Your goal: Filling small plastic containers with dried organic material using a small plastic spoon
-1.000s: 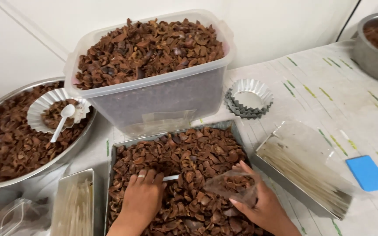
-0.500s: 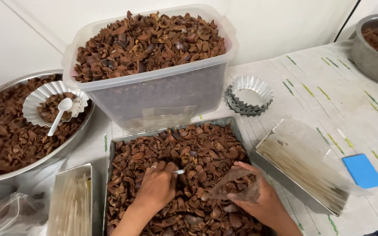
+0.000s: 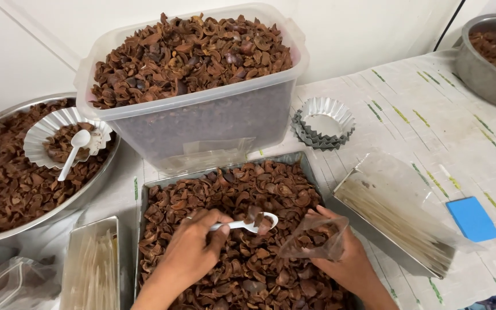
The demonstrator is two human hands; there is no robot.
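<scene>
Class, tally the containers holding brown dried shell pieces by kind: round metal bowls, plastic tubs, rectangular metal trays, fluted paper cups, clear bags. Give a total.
Round metal bowls: 2, left bowl and far-right bowl
Plastic tub: 1
Rectangular metal tray: 1
Fluted paper cup: 1
Clear bag, held by the right hand: 1
Total: 6

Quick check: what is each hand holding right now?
Left hand: closed on a white plastic spoon loaded with brown shell pieces.
Right hand: closed on a small clear bag, held open beside the spoon.
</scene>
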